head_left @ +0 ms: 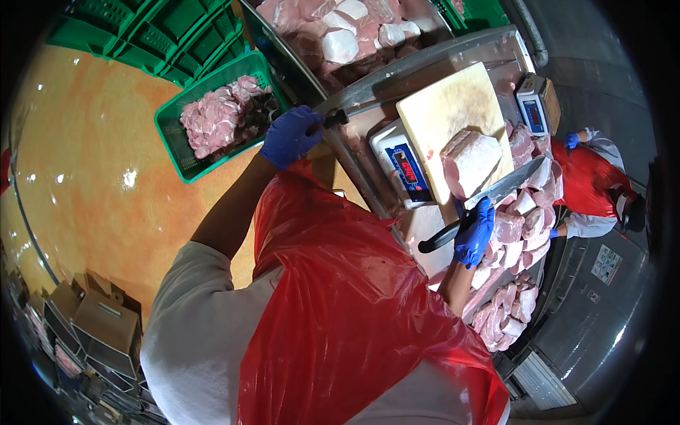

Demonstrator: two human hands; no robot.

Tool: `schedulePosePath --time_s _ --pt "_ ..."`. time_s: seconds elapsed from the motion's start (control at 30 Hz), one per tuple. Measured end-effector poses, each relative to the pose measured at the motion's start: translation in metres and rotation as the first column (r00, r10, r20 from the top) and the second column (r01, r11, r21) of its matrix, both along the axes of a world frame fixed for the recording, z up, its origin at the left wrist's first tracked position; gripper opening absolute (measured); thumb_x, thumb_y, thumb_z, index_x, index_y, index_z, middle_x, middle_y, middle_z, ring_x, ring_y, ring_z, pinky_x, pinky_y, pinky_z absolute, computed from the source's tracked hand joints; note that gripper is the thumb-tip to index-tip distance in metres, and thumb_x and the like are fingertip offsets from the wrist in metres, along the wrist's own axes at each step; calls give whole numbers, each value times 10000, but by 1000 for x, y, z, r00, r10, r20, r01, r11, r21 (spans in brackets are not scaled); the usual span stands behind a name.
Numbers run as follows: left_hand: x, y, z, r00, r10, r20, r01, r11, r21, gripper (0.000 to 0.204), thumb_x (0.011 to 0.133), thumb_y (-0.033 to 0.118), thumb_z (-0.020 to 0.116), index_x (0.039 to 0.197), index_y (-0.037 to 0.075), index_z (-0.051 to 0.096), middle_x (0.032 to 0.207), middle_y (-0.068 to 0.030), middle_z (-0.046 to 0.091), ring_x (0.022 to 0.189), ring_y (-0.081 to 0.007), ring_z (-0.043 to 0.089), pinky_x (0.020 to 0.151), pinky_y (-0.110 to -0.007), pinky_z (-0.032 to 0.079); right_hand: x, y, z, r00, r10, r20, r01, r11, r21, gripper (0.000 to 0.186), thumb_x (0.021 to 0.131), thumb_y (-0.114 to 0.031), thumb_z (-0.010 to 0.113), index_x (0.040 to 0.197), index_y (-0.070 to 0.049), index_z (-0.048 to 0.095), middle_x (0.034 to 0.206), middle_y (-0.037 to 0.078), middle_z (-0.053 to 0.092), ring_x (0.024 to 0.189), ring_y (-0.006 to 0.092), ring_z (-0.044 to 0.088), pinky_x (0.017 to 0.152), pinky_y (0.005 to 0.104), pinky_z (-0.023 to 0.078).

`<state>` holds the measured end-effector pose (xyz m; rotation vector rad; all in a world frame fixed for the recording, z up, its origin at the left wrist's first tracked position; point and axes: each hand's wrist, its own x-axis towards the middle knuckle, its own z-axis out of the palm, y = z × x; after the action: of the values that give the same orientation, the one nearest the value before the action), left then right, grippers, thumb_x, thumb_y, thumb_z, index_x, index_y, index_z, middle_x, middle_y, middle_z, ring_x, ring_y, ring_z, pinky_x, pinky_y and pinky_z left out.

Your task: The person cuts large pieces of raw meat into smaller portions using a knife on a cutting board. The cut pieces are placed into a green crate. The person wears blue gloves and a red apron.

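My left hand (290, 134), in a blue glove, is closed round the black handle of what looks like a sharpening steel (336, 119), at the metal table's left edge. My right hand (474, 234), also gloved in blue, grips a large knife (506, 185) with a black handle. Its wide blade points up and right, beside a thick block of pale pork (471, 163). That block rests on a stained cream cutting board (450, 106), which lies tilted partly over a weighing scale (404, 166) with a lit red display. Whether the blade touches the meat I cannot tell.
Many cut pork pieces (520, 219) cover the table's right side. A metal bin of meat (301, 67) stands at the back; a green crate of trimmings (164, 138) sits to the left, near other green crates (156, 35). Across the table are a co-worker (588, 184) and another scale (531, 110).
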<state>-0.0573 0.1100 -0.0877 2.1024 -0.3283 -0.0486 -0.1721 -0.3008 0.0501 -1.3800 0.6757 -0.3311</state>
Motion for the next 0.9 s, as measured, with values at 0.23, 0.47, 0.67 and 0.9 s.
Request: schedulePosePath --time_s 0.23,0.47,0.67,0.9 --pt "20 5 -15 977 0 -213 -35 986 -161 146 828 130 710 932 30 733 766 -98 670 794 -185 694 760 -328 555 39 24 -4 992 -119 46 118 993 14 215 1042 -205 569 1176 -40 607 1036 19 663 919 135 597 823 303 473" --pt "21 2 -22 954 -214 -210 152 948 -279 349 767 70 793 1103 30 707 1007 -71 668 974 -162 652 850 -310 544 170 19 -29 928 -80 365 85 996 3 232 1048 -196 536 1085 22 607 972 58 632 880 173 583 834 332 479" --pt "36 11 -48 905 -247 -345 78 896 -437 289 754 51 746 1042 36 732 875 -71 717 818 -165 675 772 -302 542 240 30 23 807 51 588 -65 998 2 221 1040 -139 531 1229 -30 566 1056 63 603 947 199 618 823 510 614" --pt "41 97 -84 949 241 -202 -290 918 -270 245 846 151 755 1050 14 743 882 -67 745 831 -134 683 758 -296 542 93 23 50 920 161 356 -130 985 -110 396 1065 -201 490 1397 13 462 1304 170 586 1154 279 617 908 494 582"
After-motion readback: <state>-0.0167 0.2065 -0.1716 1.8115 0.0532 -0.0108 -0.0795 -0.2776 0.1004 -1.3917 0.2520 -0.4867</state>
